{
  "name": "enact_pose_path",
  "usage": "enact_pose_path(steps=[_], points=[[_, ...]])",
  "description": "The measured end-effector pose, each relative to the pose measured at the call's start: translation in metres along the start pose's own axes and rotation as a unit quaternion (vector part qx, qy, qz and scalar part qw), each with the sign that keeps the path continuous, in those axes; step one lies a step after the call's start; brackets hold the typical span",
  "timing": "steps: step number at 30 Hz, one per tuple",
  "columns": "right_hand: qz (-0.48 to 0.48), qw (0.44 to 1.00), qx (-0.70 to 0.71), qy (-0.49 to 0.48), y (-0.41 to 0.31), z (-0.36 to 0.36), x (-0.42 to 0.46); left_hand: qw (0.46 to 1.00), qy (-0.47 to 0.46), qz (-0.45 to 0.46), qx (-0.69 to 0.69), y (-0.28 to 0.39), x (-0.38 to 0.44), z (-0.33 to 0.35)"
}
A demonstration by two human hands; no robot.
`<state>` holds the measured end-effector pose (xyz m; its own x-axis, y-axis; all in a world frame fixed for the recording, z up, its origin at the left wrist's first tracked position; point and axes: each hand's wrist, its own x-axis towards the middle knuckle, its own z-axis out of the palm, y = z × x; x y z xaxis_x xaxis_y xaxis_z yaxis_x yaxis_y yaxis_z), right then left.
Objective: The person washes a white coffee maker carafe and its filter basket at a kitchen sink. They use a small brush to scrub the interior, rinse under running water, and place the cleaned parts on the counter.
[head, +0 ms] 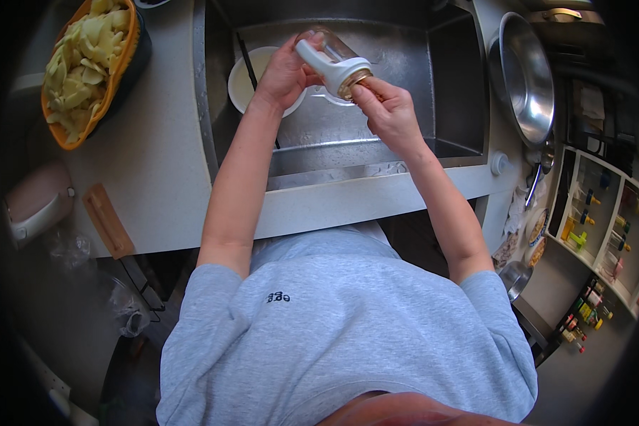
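Over a stainless steel sink (346,125), my left hand (286,74) holds the base end of a clear jar (334,47) with a white handle and collar (346,68). The jar lies tilted, its mouth facing down and to the right. My right hand (387,109) is at that mouth, its fingers closed on something brownish that is mostly hidden. A white bowl (239,88) with pale liquid stands in the sink behind my left hand, with a dark stick (246,61) across it. A white item (338,100), partly covered, lies below the jar.
An orange-rimmed basket (118,88) of sliced pale pieces stands on the counter at the left. A brown holder (108,221) lies near the left counter edge. Large metal bowls (530,80) and a small blue-white cap (500,163) are right of the sink.
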<state>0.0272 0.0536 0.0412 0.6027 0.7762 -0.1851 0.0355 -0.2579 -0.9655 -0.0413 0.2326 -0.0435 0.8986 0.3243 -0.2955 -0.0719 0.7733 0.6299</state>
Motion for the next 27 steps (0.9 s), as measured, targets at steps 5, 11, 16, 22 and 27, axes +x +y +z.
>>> enact_pose_path(steps=[5,11,16,22,27], points=[[0.035,0.998,0.049,-0.022,-0.011,0.013,-0.021,0.981,0.055,0.041,-0.179,-0.011,0.009,0.0],[0.172,0.909,0.379,-0.007,-0.015,0.024,-0.017,0.972,-0.035,0.104,-0.209,-0.018,0.009,0.004],[0.187,0.913,0.363,-0.012,-0.023,0.02,-0.032,0.981,-0.039,0.128,-0.142,-0.005,0.009,0.004],[0.173,0.94,0.293,-0.015,-0.024,0.019,-0.033,0.976,-0.064,0.16,-0.131,-0.005,0.012,0.007],[0.148,0.953,0.262,-0.017,-0.023,0.02,-0.024,0.978,-0.06,0.105,-0.168,-0.012,0.012,0.003]])
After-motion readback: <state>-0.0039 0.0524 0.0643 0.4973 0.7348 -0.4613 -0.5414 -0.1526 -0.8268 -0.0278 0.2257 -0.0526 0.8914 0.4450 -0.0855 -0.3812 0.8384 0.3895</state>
